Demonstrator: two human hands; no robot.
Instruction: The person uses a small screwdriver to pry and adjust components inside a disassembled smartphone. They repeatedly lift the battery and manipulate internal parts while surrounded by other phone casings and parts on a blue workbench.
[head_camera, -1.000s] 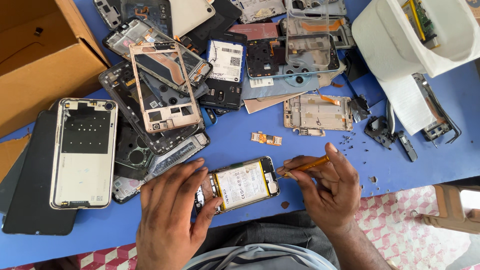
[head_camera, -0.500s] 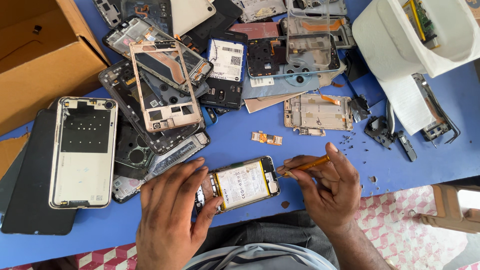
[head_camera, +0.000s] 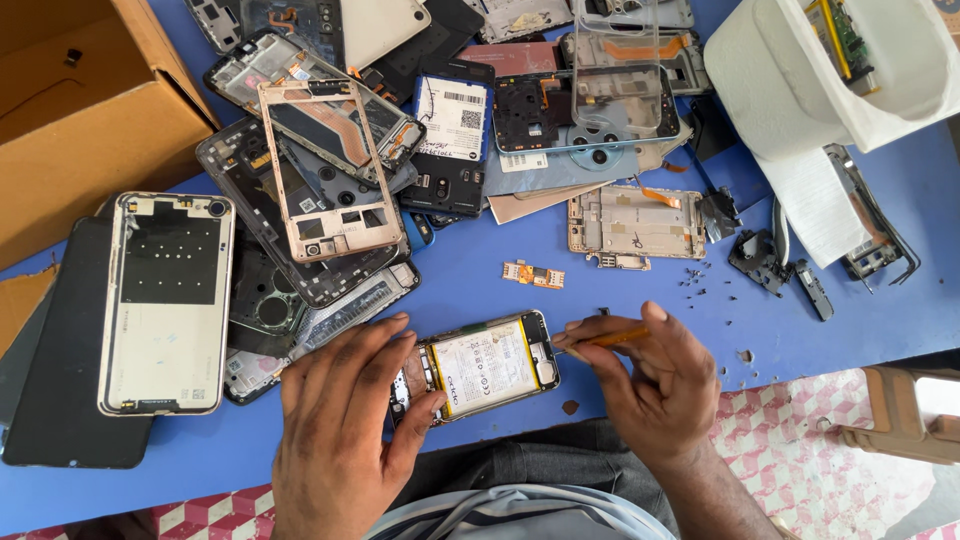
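Blue tabletop (head_camera: 500, 290) crowded with phone parts; near its front edge lies an opened phone (head_camera: 480, 366), battery showing; the left hand (head_camera: 340, 430) presses flat on its left end, fingers spread; the right hand (head_camera: 660, 385) pinches an orange tool (head_camera: 610, 339) whose tip meets the phone's right end; a heap of stripped phone frames (head_camera: 320, 180) lies beyond, a cardboard box (head_camera: 90, 110) at left, a white container (head_camera: 850, 70) at right, loose screws (head_camera: 700, 285) near the tool.
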